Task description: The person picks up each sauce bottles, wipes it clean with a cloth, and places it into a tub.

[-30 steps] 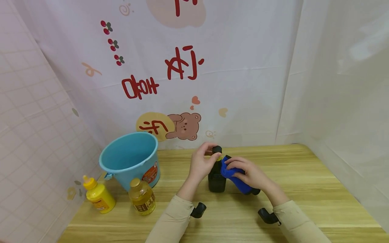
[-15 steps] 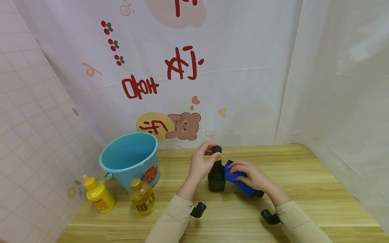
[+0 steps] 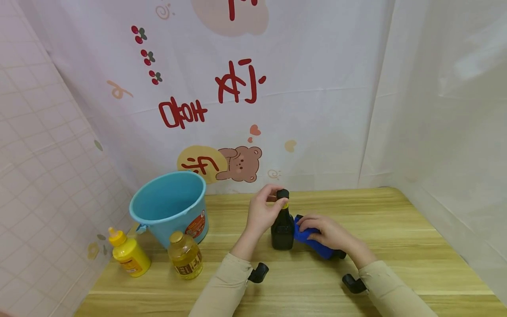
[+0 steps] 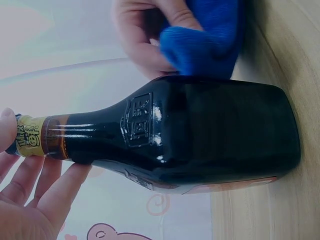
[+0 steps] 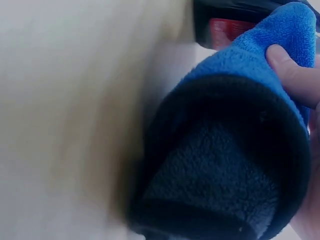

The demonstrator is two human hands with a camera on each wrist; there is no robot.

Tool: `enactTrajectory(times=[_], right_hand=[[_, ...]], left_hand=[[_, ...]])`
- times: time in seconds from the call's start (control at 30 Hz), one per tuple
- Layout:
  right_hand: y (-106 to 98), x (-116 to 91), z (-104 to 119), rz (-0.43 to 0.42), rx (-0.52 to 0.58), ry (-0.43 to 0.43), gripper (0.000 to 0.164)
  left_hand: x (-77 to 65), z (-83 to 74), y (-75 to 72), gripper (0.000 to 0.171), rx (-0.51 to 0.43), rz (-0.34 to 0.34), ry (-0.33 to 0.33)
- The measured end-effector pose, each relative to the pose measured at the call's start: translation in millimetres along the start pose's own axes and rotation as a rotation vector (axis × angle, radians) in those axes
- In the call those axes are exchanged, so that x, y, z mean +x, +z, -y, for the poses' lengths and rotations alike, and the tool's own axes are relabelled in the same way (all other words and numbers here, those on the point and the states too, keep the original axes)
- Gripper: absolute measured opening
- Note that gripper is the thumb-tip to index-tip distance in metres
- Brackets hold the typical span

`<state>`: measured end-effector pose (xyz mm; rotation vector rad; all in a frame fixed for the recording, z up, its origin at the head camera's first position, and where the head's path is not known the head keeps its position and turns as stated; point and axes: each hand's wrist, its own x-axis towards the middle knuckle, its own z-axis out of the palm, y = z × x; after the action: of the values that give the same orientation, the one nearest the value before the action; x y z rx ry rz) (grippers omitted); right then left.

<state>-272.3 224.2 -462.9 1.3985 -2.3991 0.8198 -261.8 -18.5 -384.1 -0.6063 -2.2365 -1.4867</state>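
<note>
A dark soy sauce bottle (image 3: 282,231) stands upright on the wooden table. My left hand (image 3: 264,210) grips it at the neck and cap, thumb on one side and fingers on the other. In my right hand (image 3: 326,231) is a bunched blue cloth (image 3: 313,244) with black edging. The left wrist view has the cloth (image 4: 205,47) against the side of the bottle's body (image 4: 215,130). Its loose end forms a rounded fold in the right wrist view, where the thumb (image 5: 287,67) presses on the blue pile. The palm side of the right hand is mostly hidden.
Left of the hands stands a light blue bucket (image 3: 158,224). Before it are a bottle of yellow oil (image 3: 185,257) and a yellow squeeze bottle (image 3: 130,256). A printed curtain (image 3: 317,110) hangs behind the table (image 3: 396,246). Black wrist mounts (image 3: 259,273) project from both sleeves.
My right hand has moved the cloth down and slightly right, from near the bottle's neck to its body. The left hand and the bottle have stayed in place.
</note>
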Motion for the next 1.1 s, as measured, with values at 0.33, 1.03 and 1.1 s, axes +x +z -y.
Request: enactTrajectory(times=[0.33, 1.03, 1.1], right_hand=[[10.0, -1.6, -6.2, 0.098, -0.023, -0.007, 0.035], [11.8, -0.3, 15.7, 0.162, -0.207, 0.109, 0.033], [8.6, -2.5, 16.4, 0.131, -0.186, 0.127, 0.034]], left_hand=[[1.2, -0.2, -0.2, 0.026, -0.003, -0.001, -0.001], [4.9, -1.9, -6.3, 0.028, 0.025, 0.087, 0.031], [5.3, -3.0, -8.0, 0.028, 0.032, 0.107, 0.025]])
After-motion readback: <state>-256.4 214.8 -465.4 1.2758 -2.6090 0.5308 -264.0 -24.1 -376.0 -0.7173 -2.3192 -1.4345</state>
